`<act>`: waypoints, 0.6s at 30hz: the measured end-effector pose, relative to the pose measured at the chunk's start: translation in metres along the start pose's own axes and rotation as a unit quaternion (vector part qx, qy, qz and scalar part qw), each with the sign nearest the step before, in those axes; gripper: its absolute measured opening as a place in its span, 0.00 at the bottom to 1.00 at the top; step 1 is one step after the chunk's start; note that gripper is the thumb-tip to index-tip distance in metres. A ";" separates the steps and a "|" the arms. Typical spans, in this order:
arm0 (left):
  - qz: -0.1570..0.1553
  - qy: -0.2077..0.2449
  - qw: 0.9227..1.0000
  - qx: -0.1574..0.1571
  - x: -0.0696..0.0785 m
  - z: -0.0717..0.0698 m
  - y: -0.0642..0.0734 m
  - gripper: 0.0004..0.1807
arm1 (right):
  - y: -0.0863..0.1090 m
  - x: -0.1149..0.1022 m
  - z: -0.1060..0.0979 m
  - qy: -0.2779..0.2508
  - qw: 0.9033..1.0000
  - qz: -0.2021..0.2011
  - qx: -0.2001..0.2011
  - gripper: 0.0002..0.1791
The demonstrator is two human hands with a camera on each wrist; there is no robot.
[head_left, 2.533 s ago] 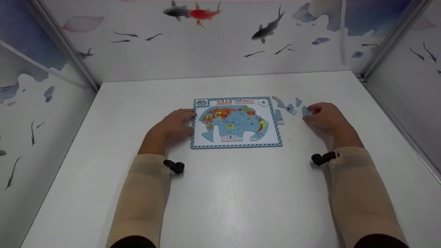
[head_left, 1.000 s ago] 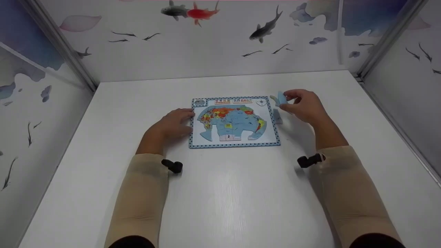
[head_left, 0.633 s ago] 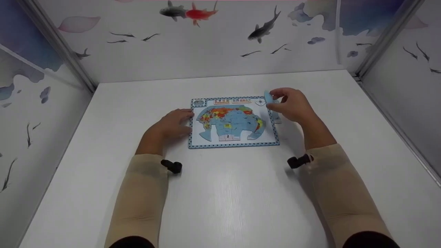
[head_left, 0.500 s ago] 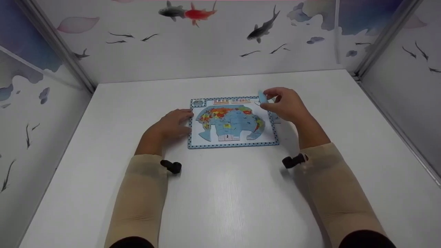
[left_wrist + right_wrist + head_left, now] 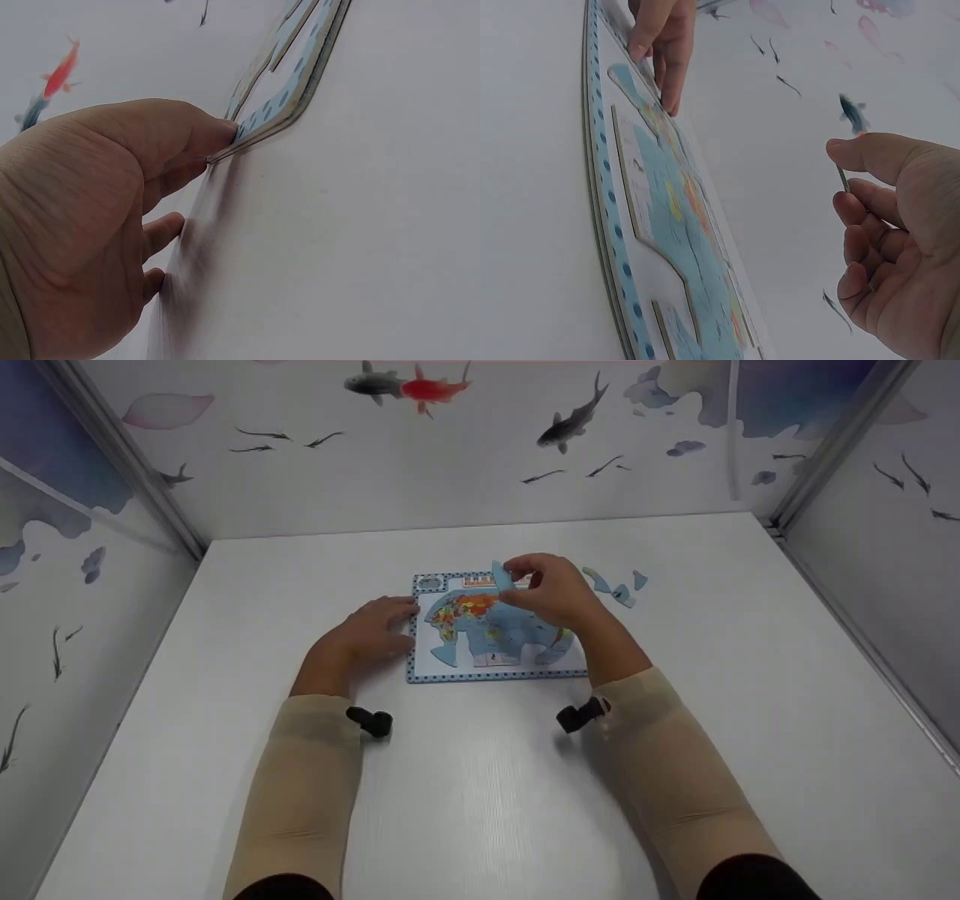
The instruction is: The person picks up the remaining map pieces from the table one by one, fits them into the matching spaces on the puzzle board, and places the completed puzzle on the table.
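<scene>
Puzzle piece (image 5: 502, 576) pinched above the far part of the world-map puzzle board (image 5: 495, 678)

The right hand (image 5: 551, 589) grasps the pale-blue piece between thumb and fingertips. The piece projects left of this grip, raised and tilted, its long axis running roughly far to near. Two unfilled gaps, the left gap (image 5: 463, 649) and the right gap (image 5: 532, 651), lie nearer the person than the grip does. The left hand (image 5: 367, 630) rests against the board's left edge, fingers spread, closer to the left gap. Loose pieces (image 5: 623, 595) lie on the right, beyond the board.
</scene>
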State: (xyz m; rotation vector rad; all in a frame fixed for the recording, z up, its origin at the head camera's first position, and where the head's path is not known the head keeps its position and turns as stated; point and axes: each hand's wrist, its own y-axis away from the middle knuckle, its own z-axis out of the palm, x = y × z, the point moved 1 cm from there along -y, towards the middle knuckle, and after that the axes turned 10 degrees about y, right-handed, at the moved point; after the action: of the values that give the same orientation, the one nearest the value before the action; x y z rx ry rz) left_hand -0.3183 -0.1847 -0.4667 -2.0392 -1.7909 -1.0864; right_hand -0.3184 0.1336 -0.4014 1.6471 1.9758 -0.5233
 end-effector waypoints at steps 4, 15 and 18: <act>-0.002 0.000 1.000 -0.001 -0.001 0.000 0.001 0.40 | -0.003 -0.018 0.015 -0.018 1.000 -0.008 -0.012 0.26; 0.000 -0.011 1.000 -0.010 -0.002 -0.002 0.001 0.39 | -0.004 -0.050 0.052 -0.038 0.997 -0.037 -0.047 0.26; 0.005 -0.015 1.000 -0.011 -0.002 -0.002 0.000 0.39 | -0.004 -0.055 0.060 -0.048 0.996 -0.052 -0.056 0.26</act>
State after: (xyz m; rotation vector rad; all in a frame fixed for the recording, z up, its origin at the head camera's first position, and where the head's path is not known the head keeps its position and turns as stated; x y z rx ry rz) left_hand -0.3192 -0.1871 -0.4665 -2.0856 -1.7887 -1.0844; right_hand -0.3068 0.0542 -0.4155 1.4311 1.9896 -0.5109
